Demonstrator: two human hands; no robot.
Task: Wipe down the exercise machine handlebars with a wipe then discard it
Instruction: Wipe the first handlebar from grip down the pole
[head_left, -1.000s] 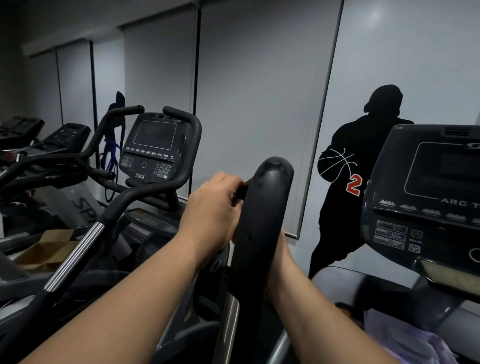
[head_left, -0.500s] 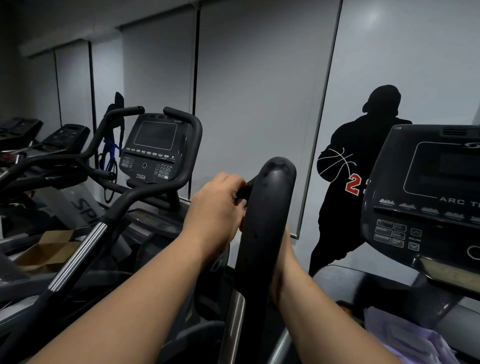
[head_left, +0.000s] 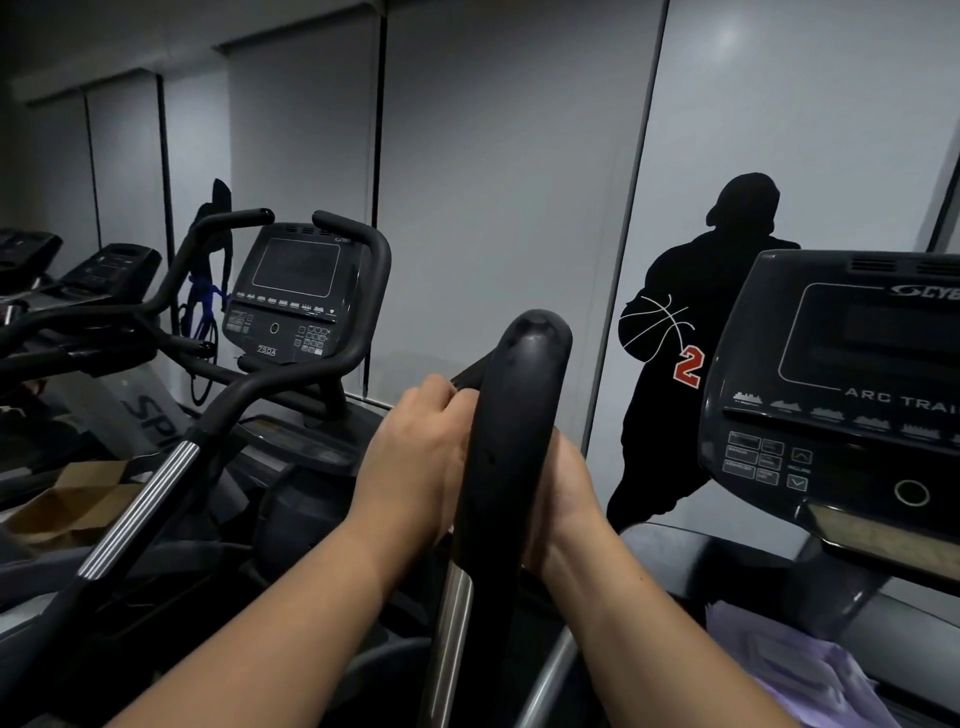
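A thick black handlebar of the exercise machine rises in the middle, with a chrome tube below it. My left hand is on its left side, fingers pinched on a thin dark strip by the bar's top; I cannot tell whether that strip is a wipe. My right hand presses against the bar's right side, thumb along it, fingers hidden behind the bar. No light-coloured wipe shows.
The machine's console stands at right, with a crumpled purple sheet below it. At left is a neighbouring machine with curved bars and a chrome grip. An open cardboard box lies on the floor.
My left hand has slipped slightly lower along the bar's left side, and more of my right hand shows on its right side. The handlebar stays where it was.
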